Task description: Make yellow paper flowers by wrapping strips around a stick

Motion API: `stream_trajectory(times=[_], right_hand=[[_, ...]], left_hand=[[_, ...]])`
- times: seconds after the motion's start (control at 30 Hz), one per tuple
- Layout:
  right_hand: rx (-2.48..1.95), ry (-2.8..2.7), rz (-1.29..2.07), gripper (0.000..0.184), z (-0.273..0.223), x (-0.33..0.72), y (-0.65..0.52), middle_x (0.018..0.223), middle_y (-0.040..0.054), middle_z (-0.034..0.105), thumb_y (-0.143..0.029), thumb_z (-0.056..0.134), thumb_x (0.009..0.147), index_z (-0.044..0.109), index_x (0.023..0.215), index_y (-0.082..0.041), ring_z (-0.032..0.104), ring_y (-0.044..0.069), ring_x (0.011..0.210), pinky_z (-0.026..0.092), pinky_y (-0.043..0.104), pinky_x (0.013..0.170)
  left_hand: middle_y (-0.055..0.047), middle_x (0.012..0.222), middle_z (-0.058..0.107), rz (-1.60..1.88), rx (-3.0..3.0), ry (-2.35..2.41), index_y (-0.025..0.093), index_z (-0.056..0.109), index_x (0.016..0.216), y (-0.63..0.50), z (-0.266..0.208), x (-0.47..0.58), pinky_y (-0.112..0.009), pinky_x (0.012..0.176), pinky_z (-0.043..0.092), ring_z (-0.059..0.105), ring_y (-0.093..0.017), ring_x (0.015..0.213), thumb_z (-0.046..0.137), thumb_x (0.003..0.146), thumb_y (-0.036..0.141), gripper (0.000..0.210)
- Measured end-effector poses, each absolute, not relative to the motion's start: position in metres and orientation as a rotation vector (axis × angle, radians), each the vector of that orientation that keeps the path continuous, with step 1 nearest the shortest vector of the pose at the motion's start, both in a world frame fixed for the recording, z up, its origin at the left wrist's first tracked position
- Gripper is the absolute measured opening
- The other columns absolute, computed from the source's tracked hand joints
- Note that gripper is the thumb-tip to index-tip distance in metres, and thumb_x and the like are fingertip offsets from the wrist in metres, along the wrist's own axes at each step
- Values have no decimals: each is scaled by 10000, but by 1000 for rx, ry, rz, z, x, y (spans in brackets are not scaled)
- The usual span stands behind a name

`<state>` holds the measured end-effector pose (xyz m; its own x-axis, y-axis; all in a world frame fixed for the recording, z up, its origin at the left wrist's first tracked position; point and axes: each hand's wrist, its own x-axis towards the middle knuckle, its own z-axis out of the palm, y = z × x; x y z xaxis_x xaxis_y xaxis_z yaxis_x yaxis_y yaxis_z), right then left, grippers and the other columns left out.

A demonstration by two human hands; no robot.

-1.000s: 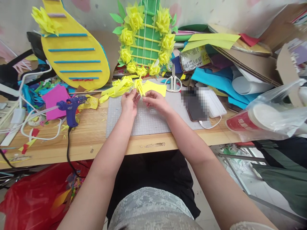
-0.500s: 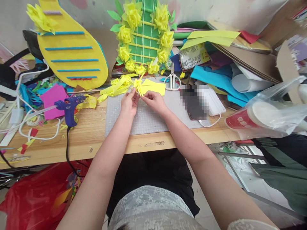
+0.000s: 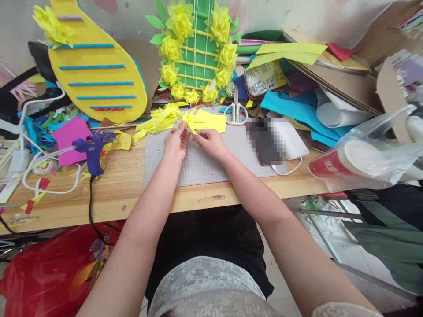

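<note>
Paper (image 3: 188, 119), yellow and folded, could tear or unroll if the left hand (image 3: 176, 141) and right hand (image 3: 210, 142), fingertips pinching its near side, pull unevenly.

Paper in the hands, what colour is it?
Yellow; the paper shows in the head view.

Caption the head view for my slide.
Left hand and right hand hold a yellow paper piece over a gray mat before a flowered green board.

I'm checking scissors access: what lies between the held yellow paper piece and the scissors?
In the head view, flat yellow paper lies between the held piece and the scissors, on the gray cutting mat.
</note>
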<state>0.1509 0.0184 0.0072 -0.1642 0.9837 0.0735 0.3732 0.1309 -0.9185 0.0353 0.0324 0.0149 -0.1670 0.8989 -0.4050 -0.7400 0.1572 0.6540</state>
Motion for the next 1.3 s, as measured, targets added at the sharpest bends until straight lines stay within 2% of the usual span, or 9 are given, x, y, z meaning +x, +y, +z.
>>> stream_trajectory(times=[0.2, 0.33, 0.53, 0.83, 0.93, 1.07, 1.2, 1.3], right_hand=[[-1277, -1523, 1023, 216, 0, 145, 17, 509, -78, 493, -376, 579, 769, 464, 741, -196, 443, 77, 481, 325, 218, 530], [-1326, -1482, 1065, 260, 0, 144, 16, 483, -77, 503, -381, 574, 784, 407, 691, -205, 455, 76, 461, 340, 219, 532], [-1353, -1485, 1087, 251, 1, 147, 19, 468, -78, 500, -366, 549, 813, 402, 685, -207, 435, 74, 439, 339, 226, 529], [-1368, -1570, 1055, 243, 3, 147, 18, 505, -68, 523, -373, 523, 829, 413, 699, -199, 473, 84, 493, 341, 231, 564], [-1383, -1552, 1016, 229, 2, 147, 17, 525, -73, 536, -367, 560, 802, 417, 738, -200, 483, 86, 504, 344, 231, 566], [-1414, -1575, 1015, 240, 2, 148, 17, 495, -72, 527, -353, 533, 821, 395, 693, -204, 464, 84, 478, 344, 236, 566], [-1419, -1605, 1000, 263, 2, 150, 19, 481, -73, 521, -348, 528, 828, 368, 672, -208, 453, 83, 470, 335, 235, 563], [-1409, -1614, 1008, 269, 1, 151, 21, 478, -71, 524, -340, 521, 834, 350, 671, -212, 463, 87, 477, 333, 232, 557]], left_hand=[[42, 585, 610, 1487, 216, 982, 152, 542, 682, 30, 19, 38, -146, 497, 452, 553, -37, 500, 669, 725, 65, 160], [48, 585, 602, 1492, 220, 1006, 152, 531, 682, 29, 21, 39, -148, 512, 455, 551, -38, 502, 697, 694, 76, 183], [21, 658, 636, 1473, 277, 1026, 160, 499, 677, 27, 20, 38, -186, 584, 490, 602, -66, 585, 655, 703, 55, 190], [32, 610, 602, 1534, 265, 1135, 162, 440, 643, 30, 18, 39, -183, 530, 467, 578, -62, 541, 670, 669, 32, 266], [37, 611, 601, 1540, 269, 1158, 176, 402, 660, 30, 18, 40, -182, 516, 467, 574, -63, 534, 685, 657, 36, 315], [49, 647, 606, 1563, 298, 1233, 201, 342, 724, 27, 20, 42, -165, 468, 442, 590, -71, 556, 700, 654, 53, 393], [36, 708, 616, 1560, 365, 1240, 203, 351, 783, 24, 23, 44, -165, 462, 433, 607, -73, 579, 663, 707, 115, 333], [30, 738, 628, 1564, 437, 1269, 214, 321, 808, 24, 22, 45, -174, 474, 425, 604, -76, 584, 636, 706, 99, 350]])
